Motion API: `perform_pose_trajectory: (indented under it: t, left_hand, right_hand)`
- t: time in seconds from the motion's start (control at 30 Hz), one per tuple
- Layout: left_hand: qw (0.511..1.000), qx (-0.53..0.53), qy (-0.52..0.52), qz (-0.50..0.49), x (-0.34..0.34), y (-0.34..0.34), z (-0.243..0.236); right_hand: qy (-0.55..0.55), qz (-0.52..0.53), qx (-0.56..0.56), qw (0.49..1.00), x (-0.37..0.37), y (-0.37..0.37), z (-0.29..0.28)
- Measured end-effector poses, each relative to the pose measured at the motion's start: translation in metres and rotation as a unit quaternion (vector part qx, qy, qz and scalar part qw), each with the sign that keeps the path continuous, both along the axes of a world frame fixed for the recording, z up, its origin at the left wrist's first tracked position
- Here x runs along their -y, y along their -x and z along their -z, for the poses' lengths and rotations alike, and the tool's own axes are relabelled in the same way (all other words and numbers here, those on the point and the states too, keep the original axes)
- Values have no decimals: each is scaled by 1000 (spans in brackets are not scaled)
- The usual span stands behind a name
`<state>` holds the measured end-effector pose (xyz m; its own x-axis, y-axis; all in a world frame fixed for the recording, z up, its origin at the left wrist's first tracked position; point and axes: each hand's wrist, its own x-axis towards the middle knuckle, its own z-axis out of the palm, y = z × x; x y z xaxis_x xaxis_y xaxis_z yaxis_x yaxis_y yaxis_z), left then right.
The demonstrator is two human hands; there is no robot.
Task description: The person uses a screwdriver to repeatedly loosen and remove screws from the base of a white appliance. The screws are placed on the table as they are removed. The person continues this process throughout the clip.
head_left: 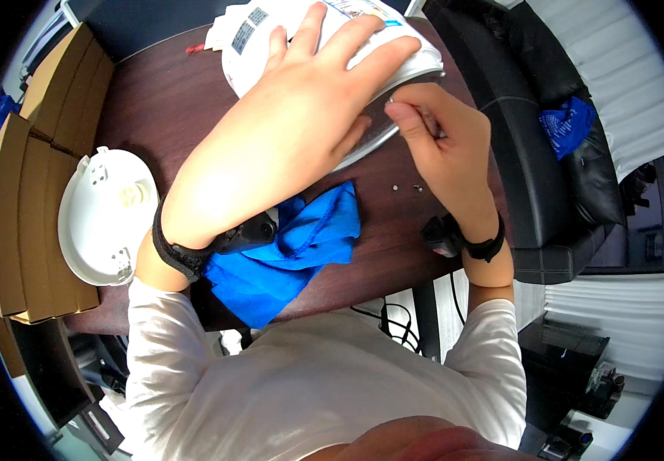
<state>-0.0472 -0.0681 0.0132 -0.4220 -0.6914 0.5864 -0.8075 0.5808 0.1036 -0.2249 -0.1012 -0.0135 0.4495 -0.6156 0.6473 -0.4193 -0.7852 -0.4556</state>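
Left hand (320, 92), grip spread, rests on a smooth, rounded white piece (241, 67) at the far side of the dark, wood-grained counter (182, 88); right hand (448, 134), grip pinching a tiny silvery bit (390, 100), beside it.

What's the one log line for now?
left hand: on white labelled object | right hand: pinching small shiny piece | table: blue cloth, two small screws, white oval cover

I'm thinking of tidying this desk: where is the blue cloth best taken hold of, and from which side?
Probably at the blue cloth's right end, pinching a raised fold, coming from the lower right. That end is crumpled into ridges, with wood-look tabletop beside it, while the black wrist-worn device overlaps its upper left. Pass below the tiny metal pieces.
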Motion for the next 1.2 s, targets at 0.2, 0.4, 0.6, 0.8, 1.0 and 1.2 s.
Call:
perform_pose_trajectory:
  t: [0.2,0.4,0.6,0.8,1.0,1.2]
  left_hand:
    - [988,129,39,-78,30,-12,21]
    - [999,27,10,-28,13,-5,13]
    - [1000,15,26,0,20,-16,20]
    - [999,25,29,1,18,-13,18]
    - [996,-11,67,50,32,-18,33]
    - [997,32,64,12,27,-20,27]
  right_hand:
    - [-15,4,40,999,4,-5,8]
    - [-39,37,14,998,-3,-7,-2]
    - [-39,46,40,997,1,-9,4]
    - [-77,36,95,992,2,-10,7]
    - [-344,-39,170,923,4,-4,8]
    - [-264,-34,148,953,8,-3,12]
